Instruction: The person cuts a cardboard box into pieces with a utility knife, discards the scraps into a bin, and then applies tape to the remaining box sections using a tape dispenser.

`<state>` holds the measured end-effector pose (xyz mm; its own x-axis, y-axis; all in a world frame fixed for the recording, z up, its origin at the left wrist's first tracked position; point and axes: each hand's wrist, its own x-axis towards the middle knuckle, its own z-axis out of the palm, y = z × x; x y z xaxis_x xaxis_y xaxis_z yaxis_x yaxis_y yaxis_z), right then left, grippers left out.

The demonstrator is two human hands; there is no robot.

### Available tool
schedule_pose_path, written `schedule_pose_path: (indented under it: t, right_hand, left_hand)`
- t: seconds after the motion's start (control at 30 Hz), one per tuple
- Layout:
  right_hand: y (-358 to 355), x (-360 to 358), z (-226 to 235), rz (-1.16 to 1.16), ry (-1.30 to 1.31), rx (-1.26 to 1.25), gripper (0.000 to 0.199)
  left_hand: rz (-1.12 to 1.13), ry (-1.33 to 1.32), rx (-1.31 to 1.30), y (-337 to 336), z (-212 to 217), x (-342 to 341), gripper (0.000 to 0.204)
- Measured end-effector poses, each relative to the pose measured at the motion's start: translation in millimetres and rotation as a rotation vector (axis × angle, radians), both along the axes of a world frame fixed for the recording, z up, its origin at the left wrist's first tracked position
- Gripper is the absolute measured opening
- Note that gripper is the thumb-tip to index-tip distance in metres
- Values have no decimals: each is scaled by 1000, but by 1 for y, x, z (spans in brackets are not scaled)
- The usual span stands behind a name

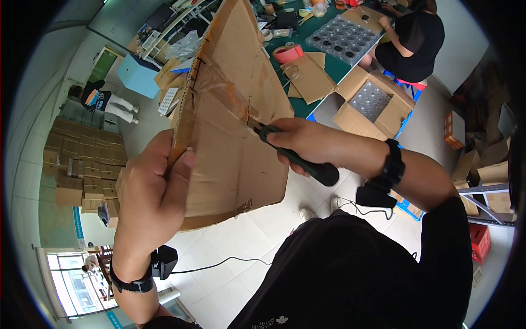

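Observation:
Before me a large sheet of folded brown cardboard (219,159) stands on edge, with strips of shiny brown tape across its upper part. My left hand (156,183) grips its left edge, thumb on the near face and fingers behind. In my right hand (307,142) is a dark green-handled utility knife (307,164). Its tip meets the cardboard near a slit in the middle; the blade itself hardly shows. Black bands with small boxes and cables sit on both my wrists.
A green table (298,38) at the back holds a clear tray (345,41), red tape (287,53) and flat cardboard (312,82). An open carton (350,118) stands right of it. A seated person (419,41) works there. Stacked boxes (90,170) line the left.

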<state>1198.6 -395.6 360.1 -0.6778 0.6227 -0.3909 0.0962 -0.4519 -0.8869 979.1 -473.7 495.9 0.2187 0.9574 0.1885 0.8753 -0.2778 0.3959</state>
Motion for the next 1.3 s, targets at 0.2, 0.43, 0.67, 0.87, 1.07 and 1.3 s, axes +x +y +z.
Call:
schedule_pose_path:
  t: [0.2, 0.43, 0.67, 0.87, 1.07, 1.3]
  right_hand:
    - [-19, -11, 8, -39, -43, -29, 25]
    - [-2, -17, -1, 17, -42, 14, 26]
    - [-6, -27, -2, 37, -77, 161, 27]
    - [-1, -13, 8, 90, -114, 131, 27]
    - [11, -35, -1, 104, -135, 156, 27]
    - [-33, 1, 21, 178, -174, 145, 26]
  left_hand:
    - [14, -67, -28, 2, 2, 4, 7]
    - [-37, -28, -30, 0, 4, 13, 9]
    - [49, -119, -64, 2, 5, -1, 11]
    - [43, -112, -88, -6, 9, 7, 11]
    - [70, -125, -93, 1, 10, -2, 11]
    - [92, -147, -77, -2, 8, -7, 11]
